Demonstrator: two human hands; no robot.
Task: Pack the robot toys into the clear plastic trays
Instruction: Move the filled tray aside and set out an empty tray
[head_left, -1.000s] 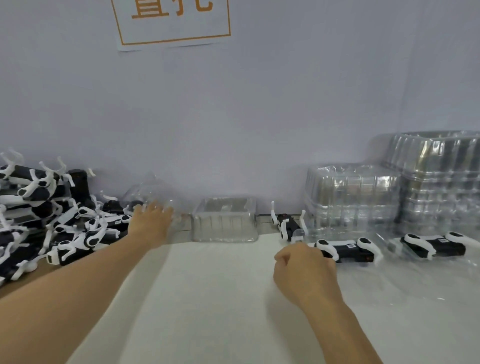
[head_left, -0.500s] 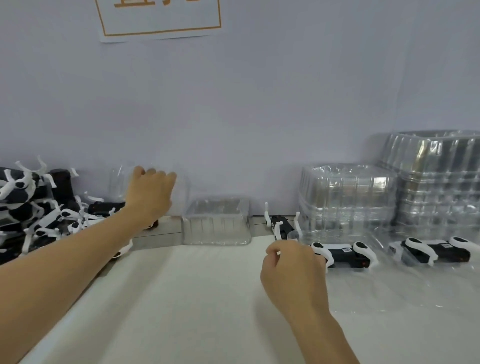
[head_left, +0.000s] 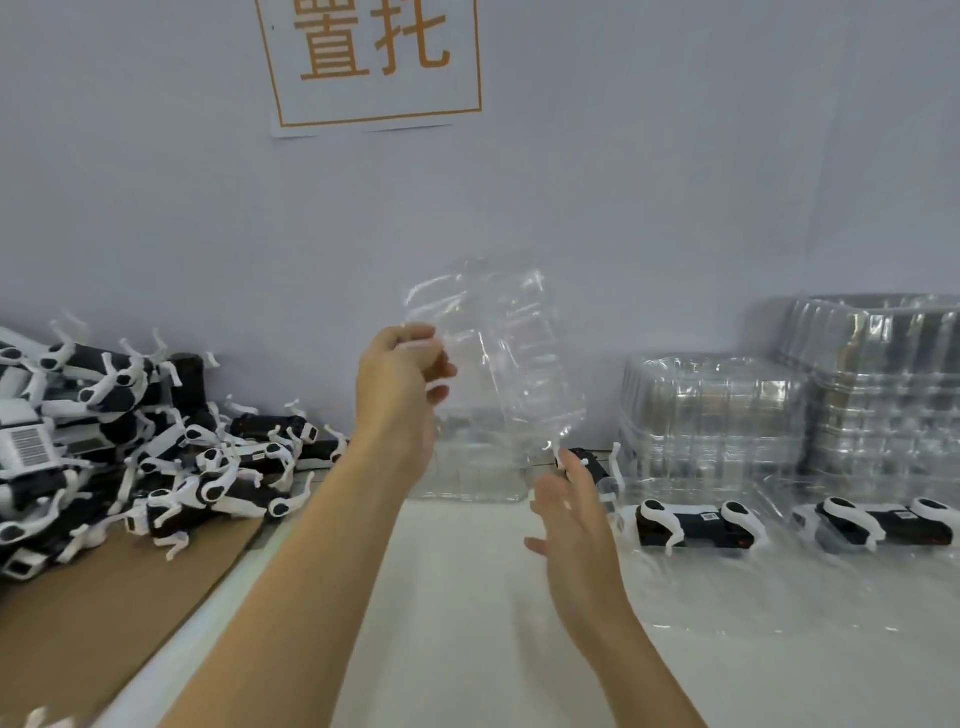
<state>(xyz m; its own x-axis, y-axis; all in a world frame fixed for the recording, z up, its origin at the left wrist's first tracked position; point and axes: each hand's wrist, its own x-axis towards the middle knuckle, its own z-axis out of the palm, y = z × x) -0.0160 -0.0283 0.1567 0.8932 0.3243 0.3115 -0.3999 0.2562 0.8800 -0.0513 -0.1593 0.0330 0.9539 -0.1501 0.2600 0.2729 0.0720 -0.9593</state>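
Left hand pinches clear tray, raised, tilted, mid-air before wall; right hand fingers spread, below tray, holding nothing; robot toys heaped left; tray stacks right.

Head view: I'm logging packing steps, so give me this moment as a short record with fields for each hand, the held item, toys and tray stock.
left hand: left hand grips a clear plastic tray by its edge, lifted above the table
right hand: right hand open, fingers spread just below the held tray
unpacked toys: pile of robot toys on the left
packed toys: two robot toys in trays on the right
tray stock: stacks of empty trays by the wall
surface: white table
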